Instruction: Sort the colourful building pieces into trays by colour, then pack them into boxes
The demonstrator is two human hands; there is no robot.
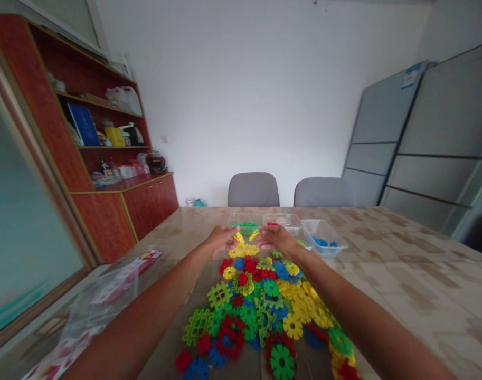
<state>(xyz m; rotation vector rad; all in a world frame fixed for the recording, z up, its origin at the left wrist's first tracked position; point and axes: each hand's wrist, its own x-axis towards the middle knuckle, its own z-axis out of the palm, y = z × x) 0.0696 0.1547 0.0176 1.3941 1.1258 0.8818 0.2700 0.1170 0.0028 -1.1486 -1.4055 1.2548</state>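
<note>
At the far end of the pile of plastic pieces point(247, 315), your left hand point(222, 239) and right hand point(275, 237) each hold yellow pieces point(239, 238) in a closed grip, so pinch lightly by the edges and hold your right forearm point(355, 306) clear of the pile's right side.

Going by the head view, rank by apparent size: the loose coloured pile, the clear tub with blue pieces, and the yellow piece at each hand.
1. Coloured pile
2. Clear tub
3. Left hand's yellow piece and right hand's yellow piece: too alike to rank.
</note>
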